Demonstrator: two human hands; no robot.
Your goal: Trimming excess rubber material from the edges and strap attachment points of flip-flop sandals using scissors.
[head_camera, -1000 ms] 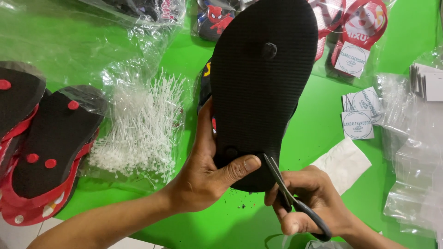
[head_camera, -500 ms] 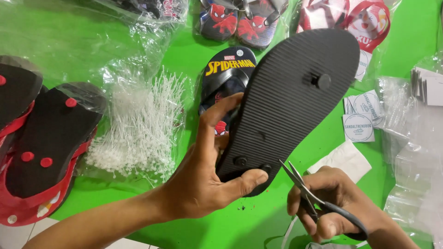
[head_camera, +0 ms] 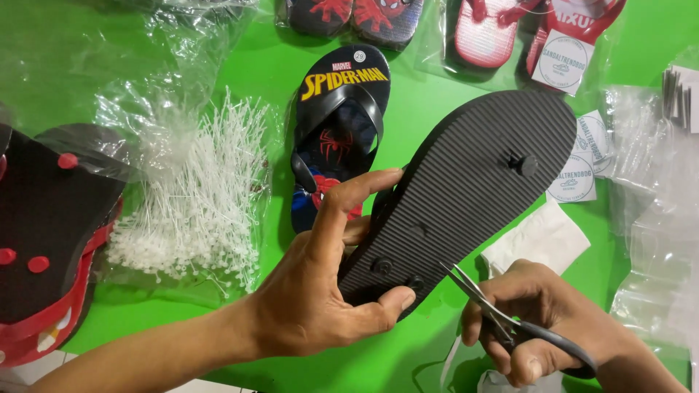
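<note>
Sandal (head_camera: pixel 466 196) held sole-up, black ribbed underside facing the camera, tilted so the toe end points to about 2 o'clock and the heel end to about 8 o'clock. Left hand (head_camera: pixel 320 291) grips the heel end: thumb (head_camera: pixel 382 309) pressed across the sole right by the two strap plugs, index finger (head_camera: pixel 349 196) stretched along the 10 o'clock edge, remaining fingers curled behind and mostly hidden. Fingers closed firm on the sandal. One more strap plug shows near the toe end.

Right hand (head_camera: pixel 539 327) sits at 4 o'clock from the heel, fingers wrapped shut around the dark handles of scissors (head_camera: pixel 502 320). Blades parted a little, tips pointing to about 10 o'clock, just beside the sandal's lower edge near the heel plugs; cannot tell if the tips touch the sole.

Second sandal (head_camera: pixel 338 135), black with a red-and-blue spider print and yellow lettering, lies strap-up on the green table (head_camera: pixel 240 65) at 12 o'clock from the left hand. Clear bag of white plastic ties (head_camera: pixel 193 196) at 10 o'clock from that hand. Stack of black-and-red sandals (head_camera: pixel 44 233) at the far 9 o'clock edge. White paper (head_camera: pixel 539 244) lies under the held sandal, above the right hand. Round-printed tags (head_camera: pixel 582 156) at 3 o'clock, bagged sandals (head_camera: pixel 539 36) along the 12 o'clock edge, and empty clear bags (head_camera: pixel 655 218) at right.
</note>
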